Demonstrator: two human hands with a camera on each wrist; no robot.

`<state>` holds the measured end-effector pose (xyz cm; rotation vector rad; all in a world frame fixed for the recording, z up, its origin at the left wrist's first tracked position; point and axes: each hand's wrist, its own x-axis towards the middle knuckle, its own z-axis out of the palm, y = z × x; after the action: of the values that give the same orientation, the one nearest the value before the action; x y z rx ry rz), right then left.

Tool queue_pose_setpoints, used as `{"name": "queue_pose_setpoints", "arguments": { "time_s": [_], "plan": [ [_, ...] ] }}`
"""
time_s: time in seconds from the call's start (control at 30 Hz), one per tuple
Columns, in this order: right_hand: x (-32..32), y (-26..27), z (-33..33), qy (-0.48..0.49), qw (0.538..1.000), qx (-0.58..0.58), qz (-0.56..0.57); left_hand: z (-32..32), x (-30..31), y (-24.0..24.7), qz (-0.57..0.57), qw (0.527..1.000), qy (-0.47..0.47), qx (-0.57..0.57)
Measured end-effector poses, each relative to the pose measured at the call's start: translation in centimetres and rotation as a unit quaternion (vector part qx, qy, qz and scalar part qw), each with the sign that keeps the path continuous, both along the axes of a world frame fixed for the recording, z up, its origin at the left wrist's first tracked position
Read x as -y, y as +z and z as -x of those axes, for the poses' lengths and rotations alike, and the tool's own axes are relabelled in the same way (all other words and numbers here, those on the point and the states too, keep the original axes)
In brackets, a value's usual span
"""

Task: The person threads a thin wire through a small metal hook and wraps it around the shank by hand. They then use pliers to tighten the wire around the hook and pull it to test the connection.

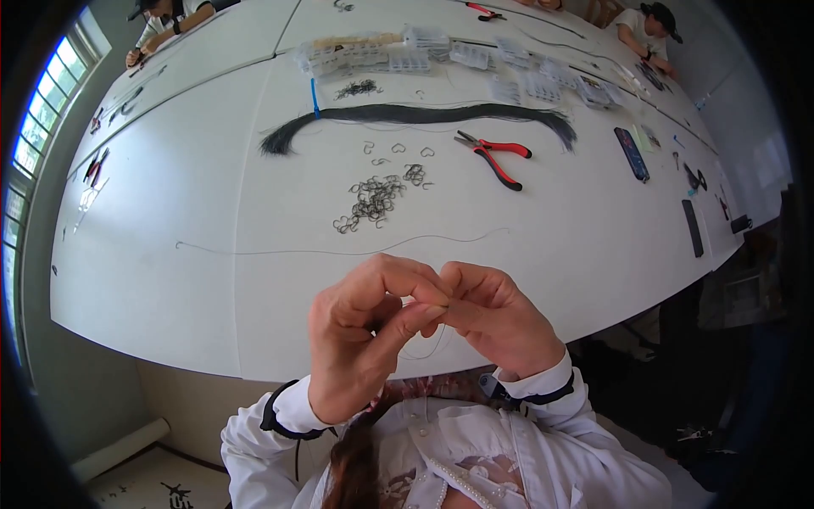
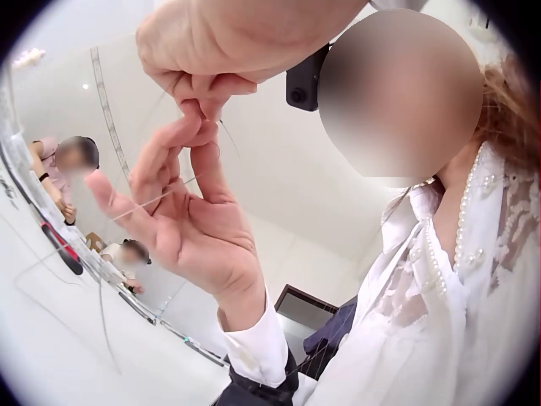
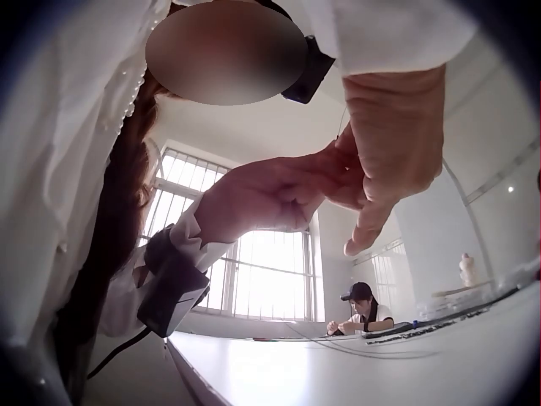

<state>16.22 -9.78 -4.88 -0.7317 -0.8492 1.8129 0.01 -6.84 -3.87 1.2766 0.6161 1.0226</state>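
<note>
Before you spreads the broad white desk, its near edge just in front of your body. A person in a black cap leans over it at the far right corner, and another person works at the far left corner.

Across the middle, roughly parallel to the far edge, lies a long bundle of black hair-like strands, bound near its left end by a blue tie. Between that bundle and the far edge sit several clear plastic compartment boxes, grouped closely.

Your left hand and right hand meet above the desk, close to the near edge. Each grip is closed, thumb against finger, with the fingertips of the two touching or almost so; between them you pinch a thin fine strand, which curves down beneath your hands toward the near edge. Its pinched part is hidden by your fingers.

Red-and-black-handled pliers lie right of centre, handles spread, tips pointing to the far left corner near the black bundle. Toward the right edge lie a dark oblong case and a slim black bar.

Between bundle and hands is a loose heap of small dark bent pieces, with a few heart-shaped wire pieces beyond it. Nearer you, one long thin wire stretches from left to right, hooked at its left end.
</note>
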Motion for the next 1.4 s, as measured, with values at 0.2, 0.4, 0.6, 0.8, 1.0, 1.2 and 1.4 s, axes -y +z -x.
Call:
{"name": "queue_pose_setpoints", "arguments": {
  "time_s": [0.2,0.4,0.6,0.8,1.0,1.2,1.4],
  "plan": [
    [0.3,0.3,-0.7,-0.012,0.998,-0.049,0.036,0.6,-0.2,-0.2,-0.085,0.992,0.042,-0.077],
    [0.4,1.0,-0.4,-0.113,0.985,0.119,-0.060,0.7,-0.1,-0.2,-0.134,0.986,0.043,-0.089],
    [0.9,1.2,-0.4,-0.113,0.981,0.149,-0.059,0.6,0.2,0.1,-0.145,0.983,0.055,-0.093],
    [1.2,1.3,-0.3,-0.089,0.978,0.181,-0.047,0.7,0.4,0.0,-0.126,0.985,0.080,-0.090],
    [1.6,1.0,1.0,-0.124,0.976,0.169,-0.059,0.3,0.5,0.0,-0.163,0.970,0.140,-0.116],
    [2.0,1.0,2.2,-0.273,0.748,0.500,-0.340,0.1,0.6,0.1,-0.200,0.946,0.203,-0.152],
    [2.3,1.5,1.3,-0.287,0.494,0.636,-0.519,0.1,0.6,0.2,-0.244,0.925,0.207,-0.204]
  ]
}}
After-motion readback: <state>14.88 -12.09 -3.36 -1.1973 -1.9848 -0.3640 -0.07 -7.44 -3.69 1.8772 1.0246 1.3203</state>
